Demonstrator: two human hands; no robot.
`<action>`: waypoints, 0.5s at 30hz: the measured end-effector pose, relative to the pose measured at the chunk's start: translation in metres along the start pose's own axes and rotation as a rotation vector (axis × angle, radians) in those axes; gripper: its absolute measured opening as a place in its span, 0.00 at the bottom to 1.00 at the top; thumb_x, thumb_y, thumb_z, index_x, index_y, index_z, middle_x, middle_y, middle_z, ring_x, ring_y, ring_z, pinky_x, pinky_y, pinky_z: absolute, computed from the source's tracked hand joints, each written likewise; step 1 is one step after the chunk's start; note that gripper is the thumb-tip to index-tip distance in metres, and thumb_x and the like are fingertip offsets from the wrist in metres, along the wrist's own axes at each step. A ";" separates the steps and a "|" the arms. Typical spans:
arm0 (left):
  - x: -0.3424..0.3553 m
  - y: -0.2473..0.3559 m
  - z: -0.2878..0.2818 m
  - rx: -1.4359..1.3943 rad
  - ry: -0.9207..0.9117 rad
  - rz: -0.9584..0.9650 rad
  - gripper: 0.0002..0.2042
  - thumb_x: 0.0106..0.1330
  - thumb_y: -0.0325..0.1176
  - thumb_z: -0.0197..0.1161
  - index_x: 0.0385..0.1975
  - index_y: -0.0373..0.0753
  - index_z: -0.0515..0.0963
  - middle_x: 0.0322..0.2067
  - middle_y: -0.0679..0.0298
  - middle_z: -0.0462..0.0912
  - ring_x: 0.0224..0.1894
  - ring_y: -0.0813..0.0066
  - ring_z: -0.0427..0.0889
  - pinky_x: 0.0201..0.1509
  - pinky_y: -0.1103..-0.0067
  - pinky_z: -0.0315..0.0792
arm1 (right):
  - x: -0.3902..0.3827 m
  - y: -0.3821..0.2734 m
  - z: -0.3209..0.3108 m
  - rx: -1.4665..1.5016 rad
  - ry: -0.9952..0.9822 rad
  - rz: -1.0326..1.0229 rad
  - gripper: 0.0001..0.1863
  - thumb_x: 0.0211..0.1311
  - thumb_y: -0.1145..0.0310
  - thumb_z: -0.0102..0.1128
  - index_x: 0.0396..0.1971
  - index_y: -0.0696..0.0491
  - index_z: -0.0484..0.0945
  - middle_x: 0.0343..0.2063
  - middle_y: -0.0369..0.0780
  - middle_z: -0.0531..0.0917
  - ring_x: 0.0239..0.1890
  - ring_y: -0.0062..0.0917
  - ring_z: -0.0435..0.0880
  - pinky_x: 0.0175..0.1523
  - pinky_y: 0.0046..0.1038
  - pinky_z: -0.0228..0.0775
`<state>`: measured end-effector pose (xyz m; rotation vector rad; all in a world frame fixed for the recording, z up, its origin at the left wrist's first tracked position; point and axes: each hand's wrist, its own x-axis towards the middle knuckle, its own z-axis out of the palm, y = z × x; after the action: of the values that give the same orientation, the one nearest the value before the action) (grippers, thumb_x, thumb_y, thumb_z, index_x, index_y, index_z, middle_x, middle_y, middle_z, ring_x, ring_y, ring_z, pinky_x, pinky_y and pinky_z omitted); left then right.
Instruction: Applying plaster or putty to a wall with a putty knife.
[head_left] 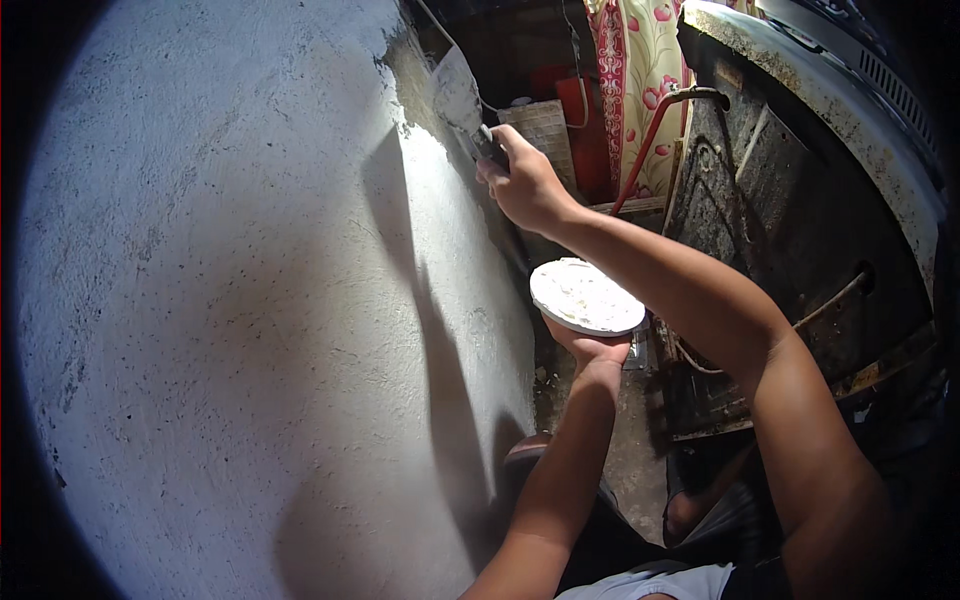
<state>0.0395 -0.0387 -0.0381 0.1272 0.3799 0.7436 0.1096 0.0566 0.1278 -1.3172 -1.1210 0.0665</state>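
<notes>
Coating wall (250,250), apparently: right hand (527,185) grips scraper (457,90), 12 o'clock; left hand (597,348) holds plate (600,331), 3 o'clock; next stroke likely needs even pressure.

Your left hand (592,346) and right hand (532,188) are bare, and so are both slim forearms (680,265). You wear a pale, whitish-grey top (665,582), creased at the lower edge, over dark legwear (610,540). Your right foot (684,514) shows partly, its dark footwear blurred by shadow.
</notes>
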 end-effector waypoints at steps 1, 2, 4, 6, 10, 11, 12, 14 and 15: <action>0.000 0.002 0.000 -0.012 -0.009 0.010 0.44 0.64 0.77 0.40 0.72 0.50 0.66 0.71 0.64 0.68 0.72 0.56 0.66 0.74 0.51 0.58 | 0.004 -0.004 0.002 0.005 -0.002 0.001 0.11 0.73 0.74 0.57 0.51 0.58 0.71 0.26 0.39 0.80 0.27 0.24 0.79 0.32 0.30 0.71; 0.000 0.004 0.000 -0.010 -0.006 0.014 0.44 0.64 0.77 0.40 0.72 0.50 0.66 0.71 0.64 0.68 0.72 0.56 0.66 0.74 0.51 0.58 | 0.008 -0.008 0.006 -0.060 0.037 -0.024 0.12 0.70 0.73 0.58 0.49 0.60 0.71 0.30 0.49 0.82 0.35 0.39 0.82 0.40 0.38 0.73; -0.002 0.004 0.004 -0.012 -0.021 0.017 0.44 0.65 0.76 0.40 0.72 0.49 0.66 0.70 0.63 0.68 0.72 0.55 0.66 0.74 0.51 0.60 | 0.018 -0.007 0.013 -0.128 0.083 -0.045 0.12 0.68 0.73 0.59 0.46 0.62 0.71 0.33 0.58 0.83 0.43 0.55 0.85 0.48 0.46 0.74; -0.006 0.002 0.008 -0.019 -0.041 0.021 0.41 0.66 0.74 0.42 0.70 0.50 0.67 0.69 0.64 0.70 0.71 0.57 0.68 0.73 0.55 0.62 | 0.028 -0.004 0.025 -0.260 0.160 -0.251 0.10 0.66 0.75 0.58 0.43 0.62 0.70 0.32 0.60 0.82 0.42 0.57 0.84 0.45 0.50 0.74; -0.007 0.002 0.009 -0.040 -0.105 0.048 0.39 0.67 0.71 0.44 0.71 0.50 0.66 0.70 0.64 0.69 0.70 0.59 0.68 0.72 0.58 0.63 | 0.029 -0.002 0.053 -0.410 0.148 -0.307 0.12 0.66 0.77 0.58 0.48 0.62 0.75 0.36 0.58 0.83 0.39 0.56 0.84 0.44 0.47 0.77; -0.009 0.004 0.008 -0.065 -0.044 0.021 0.40 0.68 0.71 0.43 0.72 0.51 0.64 0.69 0.65 0.69 0.71 0.59 0.68 0.72 0.58 0.64 | 0.024 0.003 0.059 -0.370 0.125 -0.312 0.15 0.65 0.80 0.56 0.52 0.63 0.74 0.36 0.58 0.83 0.39 0.57 0.84 0.43 0.47 0.78; -0.013 0.005 0.012 -0.068 -0.035 0.020 0.40 0.68 0.71 0.43 0.72 0.51 0.64 0.69 0.65 0.69 0.71 0.59 0.68 0.72 0.58 0.64 | 0.017 0.006 0.060 -0.370 0.119 -0.305 0.15 0.65 0.80 0.56 0.52 0.63 0.74 0.36 0.58 0.83 0.39 0.57 0.84 0.43 0.47 0.78; -0.018 0.011 0.019 -0.068 -0.095 -0.090 0.39 0.69 0.72 0.42 0.73 0.52 0.63 0.68 0.66 0.70 0.70 0.60 0.69 0.71 0.58 0.65 | -0.002 0.012 0.057 -0.388 0.089 -0.321 0.18 0.64 0.81 0.54 0.55 0.63 0.73 0.37 0.58 0.83 0.39 0.55 0.85 0.43 0.46 0.79; -0.018 0.013 0.020 -0.065 -0.102 -0.075 0.38 0.70 0.72 0.42 0.73 0.53 0.62 0.67 0.67 0.71 0.69 0.61 0.70 0.71 0.59 0.66 | -0.011 0.012 0.054 -0.391 0.056 -0.328 0.18 0.64 0.82 0.54 0.55 0.64 0.73 0.38 0.58 0.83 0.39 0.54 0.86 0.43 0.46 0.79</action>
<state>0.0269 -0.0412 -0.0116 0.0885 0.2614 0.6722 0.0743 0.0924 0.1033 -1.4457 -1.3314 -0.4489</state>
